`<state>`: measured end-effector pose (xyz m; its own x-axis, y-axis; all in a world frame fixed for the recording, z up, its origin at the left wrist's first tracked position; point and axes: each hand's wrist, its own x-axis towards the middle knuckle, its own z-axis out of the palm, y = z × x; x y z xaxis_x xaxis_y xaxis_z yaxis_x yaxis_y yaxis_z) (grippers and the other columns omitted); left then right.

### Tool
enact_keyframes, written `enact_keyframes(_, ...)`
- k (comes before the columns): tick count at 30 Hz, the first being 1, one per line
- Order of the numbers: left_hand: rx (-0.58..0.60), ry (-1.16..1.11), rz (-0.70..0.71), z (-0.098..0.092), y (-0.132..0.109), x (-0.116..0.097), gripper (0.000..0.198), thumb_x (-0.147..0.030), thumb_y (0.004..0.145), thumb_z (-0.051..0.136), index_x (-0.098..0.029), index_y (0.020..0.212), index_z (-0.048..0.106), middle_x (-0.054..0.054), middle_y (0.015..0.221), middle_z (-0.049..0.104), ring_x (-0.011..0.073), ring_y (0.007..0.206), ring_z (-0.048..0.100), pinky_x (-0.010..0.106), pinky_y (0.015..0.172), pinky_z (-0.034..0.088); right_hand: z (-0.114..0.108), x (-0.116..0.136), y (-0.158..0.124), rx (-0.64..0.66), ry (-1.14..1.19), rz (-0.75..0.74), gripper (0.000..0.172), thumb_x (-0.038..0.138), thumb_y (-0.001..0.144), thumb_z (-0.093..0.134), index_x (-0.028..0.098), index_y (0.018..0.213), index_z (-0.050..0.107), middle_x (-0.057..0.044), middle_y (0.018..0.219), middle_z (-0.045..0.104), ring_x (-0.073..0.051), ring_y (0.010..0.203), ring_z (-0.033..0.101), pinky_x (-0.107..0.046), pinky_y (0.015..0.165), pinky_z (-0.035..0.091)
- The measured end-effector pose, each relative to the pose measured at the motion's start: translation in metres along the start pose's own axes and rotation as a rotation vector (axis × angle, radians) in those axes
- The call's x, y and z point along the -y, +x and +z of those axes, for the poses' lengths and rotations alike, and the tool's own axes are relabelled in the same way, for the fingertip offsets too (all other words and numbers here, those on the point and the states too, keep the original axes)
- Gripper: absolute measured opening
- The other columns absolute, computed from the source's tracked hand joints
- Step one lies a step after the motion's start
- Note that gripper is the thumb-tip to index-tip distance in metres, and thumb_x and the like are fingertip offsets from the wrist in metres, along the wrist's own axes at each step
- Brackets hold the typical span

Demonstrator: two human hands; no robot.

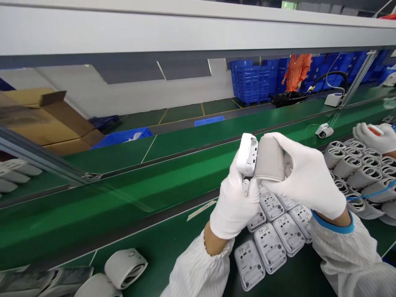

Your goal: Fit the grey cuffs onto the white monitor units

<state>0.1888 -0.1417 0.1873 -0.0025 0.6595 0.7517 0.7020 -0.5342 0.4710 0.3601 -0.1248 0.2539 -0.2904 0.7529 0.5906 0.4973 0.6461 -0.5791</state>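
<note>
Two white-gloved hands hold things up over a green desk (161, 243). The left hand (233, 202) grips a white plastic box (246, 154). The right hand (305, 175) wraps its fingers (274, 140) around a soft grey cuff (269, 159) touching the box. The glove hides part of the cuff. Rows of white boxes (272, 243) lie below.

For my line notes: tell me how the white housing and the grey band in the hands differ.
The white housing is boxy and rigid-looking with small side slots; the grey band is a soft-looking curved loop. The housing is bright white, the band dull grey. The left hand grips the housing, the right hand the band. They touch.
</note>
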Motion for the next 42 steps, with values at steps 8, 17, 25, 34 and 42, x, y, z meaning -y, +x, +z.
enact_keyframes(8,-0.119,-0.035,-0.212,-0.013,0.001,-0.009,0.055,-0.024,0.086,0.071,-0.023,0.139,0.057,0.007,0.12,0.077,0.0267,0.102,0.077,0.036,0.086,0.062,0.012,-0.001,0.008,0.172,0.301,0.06,0.044,0.025,0.073,0.082,0.024,0.113,0.067,0.004,0.092,0.068,-0.015,0.081,0.063,-0.021,0.066,0.049)
enact_keyframes(17,-0.298,-0.221,-0.413,-0.028,0.021,0.004,0.039,-0.021,0.07,0.085,-0.022,0.105,0.067,0.001,0.106,0.074,0.0239,0.1,0.068,0.031,0.085,0.053,0.029,-0.008,0.004,0.245,0.446,0.167,0.052,0.036,0.088,0.075,0.023,0.138,0.069,0.004,0.066,0.063,-0.011,0.051,0.048,-0.023,0.046,0.039)
enact_keyframes(25,-0.088,-0.571,-0.403,-0.038,0.025,0.016,0.016,-0.019,0.084,0.074,-0.018,0.099,0.071,0.002,0.1,0.075,0.0207,0.096,0.067,0.03,0.086,0.053,0.054,-0.039,0.018,0.136,0.702,0.074,0.038,0.028,0.09,0.077,0.021,0.127,0.077,-0.008,0.129,0.075,-0.024,0.112,0.071,-0.038,0.095,0.061)
enact_keyframes(34,0.201,-0.601,-0.427,-0.042,0.024,0.041,0.023,-0.027,0.09,0.073,-0.016,0.11,0.071,0.01,0.119,0.074,0.028,0.11,0.067,0.037,0.094,0.054,0.054,-0.043,0.016,0.222,0.646,0.047,0.043,0.029,0.085,0.08,0.02,0.128,0.078,-0.007,0.12,0.077,-0.027,0.11,0.071,-0.041,0.096,0.059)
enact_keyframes(42,0.238,-0.807,-0.372,-0.038,0.025,0.025,0.029,-0.021,0.084,0.076,-0.016,0.112,0.073,0.01,0.128,0.073,0.0289,0.119,0.066,0.038,0.103,0.052,0.059,-0.019,-0.002,0.013,0.305,-0.059,0.011,0.017,0.08,0.066,0.018,0.086,0.075,0.002,0.073,0.043,-0.012,0.067,0.038,-0.028,0.059,0.033)
